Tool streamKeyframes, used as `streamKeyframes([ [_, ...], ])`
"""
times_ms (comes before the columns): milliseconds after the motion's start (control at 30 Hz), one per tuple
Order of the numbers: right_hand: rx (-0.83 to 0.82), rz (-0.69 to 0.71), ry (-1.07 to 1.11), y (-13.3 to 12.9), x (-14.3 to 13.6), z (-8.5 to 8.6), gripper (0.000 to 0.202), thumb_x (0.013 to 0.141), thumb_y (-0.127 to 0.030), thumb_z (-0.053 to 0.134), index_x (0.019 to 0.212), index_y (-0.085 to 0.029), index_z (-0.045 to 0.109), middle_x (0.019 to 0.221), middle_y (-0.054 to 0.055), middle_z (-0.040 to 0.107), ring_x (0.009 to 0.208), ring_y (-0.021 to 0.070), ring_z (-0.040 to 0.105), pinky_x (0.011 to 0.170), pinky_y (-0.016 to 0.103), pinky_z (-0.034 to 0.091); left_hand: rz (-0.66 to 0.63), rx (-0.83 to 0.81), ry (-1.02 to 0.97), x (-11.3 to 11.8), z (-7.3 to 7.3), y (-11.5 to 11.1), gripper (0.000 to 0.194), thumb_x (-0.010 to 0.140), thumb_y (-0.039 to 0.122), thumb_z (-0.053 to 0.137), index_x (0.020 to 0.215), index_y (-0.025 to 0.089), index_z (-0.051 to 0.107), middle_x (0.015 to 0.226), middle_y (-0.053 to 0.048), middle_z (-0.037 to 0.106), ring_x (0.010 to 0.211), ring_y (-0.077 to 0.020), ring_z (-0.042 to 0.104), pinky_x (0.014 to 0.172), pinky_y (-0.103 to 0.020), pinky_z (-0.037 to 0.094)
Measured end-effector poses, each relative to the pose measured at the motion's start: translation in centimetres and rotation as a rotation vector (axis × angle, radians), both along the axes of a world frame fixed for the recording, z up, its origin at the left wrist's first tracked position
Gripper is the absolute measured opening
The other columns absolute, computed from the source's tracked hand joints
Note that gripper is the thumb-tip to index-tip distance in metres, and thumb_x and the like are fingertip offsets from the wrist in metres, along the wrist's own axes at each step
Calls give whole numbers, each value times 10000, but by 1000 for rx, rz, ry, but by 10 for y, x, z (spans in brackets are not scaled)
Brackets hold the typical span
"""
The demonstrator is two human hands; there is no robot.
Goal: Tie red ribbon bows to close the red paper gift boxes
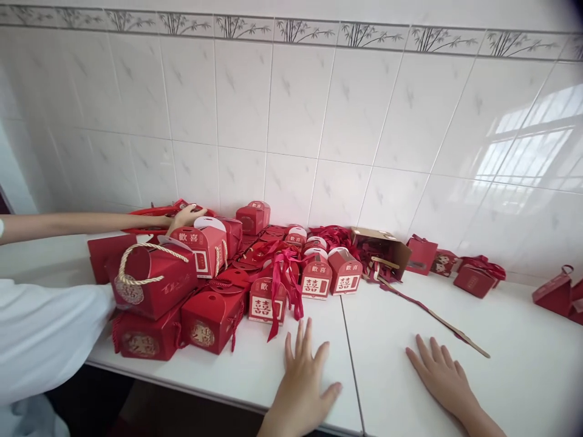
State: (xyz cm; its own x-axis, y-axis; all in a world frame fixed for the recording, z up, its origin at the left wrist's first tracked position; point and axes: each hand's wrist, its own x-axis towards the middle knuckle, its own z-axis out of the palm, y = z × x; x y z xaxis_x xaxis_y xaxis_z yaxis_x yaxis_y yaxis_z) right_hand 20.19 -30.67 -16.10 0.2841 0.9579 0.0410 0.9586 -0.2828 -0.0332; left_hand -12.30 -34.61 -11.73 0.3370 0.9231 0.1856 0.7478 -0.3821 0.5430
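My left hand (303, 379) is open over the white table (330, 328), fingers spread and holding nothing. Just beyond its fingertips stands a small red gift box (267, 300) with a white label, and a crimson ribbon (286, 279) trails down over it. Two similar red boxes, one of them the right-hand box (345, 271), stand a little farther back. My right hand (439, 373) is open too, palm down with fingers stretched out and nothing in it. Nearest to it lies a long dark red and gold ribbon (423, 308), apart from the fingers.
At left, a co-worker's hand (186, 217) reaches among piled red boxes, including a larger box with a rope handle (157, 282). A cardboard carton (382, 246) lies on its side, ribbons spilling out. More red boxes (476, 276) line the tiled wall (296, 115). A seam divides the tabletop.
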Motion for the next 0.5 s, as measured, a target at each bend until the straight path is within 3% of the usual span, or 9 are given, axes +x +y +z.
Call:
streamKeyframes([
  [200, -30, -7, -28, -2, 3, -2, 650, 849, -490, 297, 1408, -165, 352, 1487, 160, 278, 1362, 354, 234, 1054, 544, 231, 315, 128, -84, 3, -14, 7, 400, 834, 352, 484, 1204, 205, 524, 1519, -113, 171, 1404, -343, 44, 1094, -566, 189],
  [367, 22, -4, -46, -12, -11, -16, 642, 872, -470, 294, 1421, -139, 332, 1482, 171, 282, 1355, 362, 244, 1047, 545, 241, 303, 141, 15, 5, -14, 10, 435, 831, 329, 488, 1250, 212, 514, 1498, -111, 251, 1399, -335, 113, 1089, -542, 240],
  [500, 144, 24, 23, -12, -31, -38, 754, 847, -580, 274, 1398, -74, 365, 1424, 264, 340, 1304, 472, 272, 969, 668, 239, 330, 58, 54, 7, -14, 11, 467, 858, 382, 441, 1287, 211, 506, 1521, -104, 213, 1403, -325, 114, 1079, -509, 288],
])
